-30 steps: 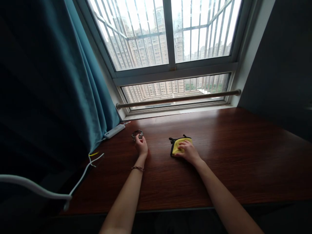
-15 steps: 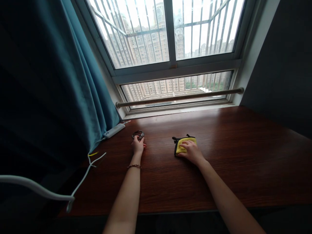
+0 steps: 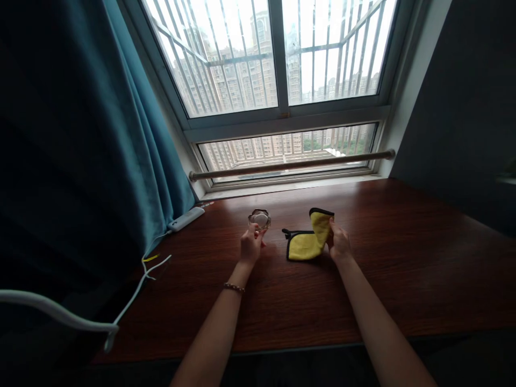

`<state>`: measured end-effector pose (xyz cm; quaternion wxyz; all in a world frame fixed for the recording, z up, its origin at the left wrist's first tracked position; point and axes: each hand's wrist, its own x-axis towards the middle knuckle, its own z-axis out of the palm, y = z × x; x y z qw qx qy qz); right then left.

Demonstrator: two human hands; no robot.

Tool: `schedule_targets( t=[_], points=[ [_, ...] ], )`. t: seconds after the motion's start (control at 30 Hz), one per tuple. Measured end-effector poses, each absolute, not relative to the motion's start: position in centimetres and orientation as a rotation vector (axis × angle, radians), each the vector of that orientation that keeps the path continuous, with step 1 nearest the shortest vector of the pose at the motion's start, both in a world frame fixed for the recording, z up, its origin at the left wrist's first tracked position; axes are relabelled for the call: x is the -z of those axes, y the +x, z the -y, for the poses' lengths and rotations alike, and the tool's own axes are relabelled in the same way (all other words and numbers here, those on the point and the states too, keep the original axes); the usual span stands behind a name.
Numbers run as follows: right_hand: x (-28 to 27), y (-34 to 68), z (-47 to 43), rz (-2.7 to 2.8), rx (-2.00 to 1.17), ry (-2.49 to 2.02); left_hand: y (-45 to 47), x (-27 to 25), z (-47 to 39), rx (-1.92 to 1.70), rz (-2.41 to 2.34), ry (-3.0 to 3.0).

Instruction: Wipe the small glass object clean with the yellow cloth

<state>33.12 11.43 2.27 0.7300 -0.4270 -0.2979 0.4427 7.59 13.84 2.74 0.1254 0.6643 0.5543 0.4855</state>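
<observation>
Cloth (image 3: 303,247), yellow with black edging, lies partly on the table (image 3: 282,306), its right part held up by the right hand (image 3: 339,243). Left of it, the left hand (image 3: 250,246) grips a round glassy dish (image 3: 261,218). Farther left, a white strip (image 3: 186,219) sits beside the curtain (image 3: 135,113).

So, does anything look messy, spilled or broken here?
Nothing looks spilled or broken. The white cord straggles over the left end of the table, which looks a bit messy. The cloth is bent up on one side, but that's just the right hand holding it.
</observation>
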Motion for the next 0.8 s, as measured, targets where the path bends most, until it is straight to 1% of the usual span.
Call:
schedule_targets(
  t=[0.13, 0.2, 0.33, 0.43, 0.53, 0.67, 0.8],
  points=[
    [-2.4, 32.8, -11.3, 0.701, -1.263, -0.726, 12.9, -2.9, -11.8, -1.346, -1.338, 2.004],
    [-2.2, 32.2, -11.2, 0.756, -1.347, -0.682, 15.1, -2.6, -10.9, -1.316, -1.250, 2.024],
    [-1.4, 30.9, -11.2, 0.670, -1.309, -0.674, 17.2, -1.5, -9.7, -1.359, -1.169, 1.968],
    [-1.1, 30.4, -11.1, 0.724, -1.403, -0.669, 16.8, -1.0, -9.3, -1.351, -1.167, 1.953],
    [-1.1, 30.2, -11.0, 0.779, -1.445, -0.664, 15.9, -1.2, -9.2, -1.311, -1.156, 1.998],
    [-1.1, 30.1, -10.9, 0.738, -1.392, -0.641, 15.4, -2.0, -9.1, -1.274, -1.099, 2.019],
    [-1.2, 30.2, -10.9, 0.708, -1.323, -0.645, 15.7, -2.1, -9.5, -1.344, -1.035, 1.745]
  ],
)
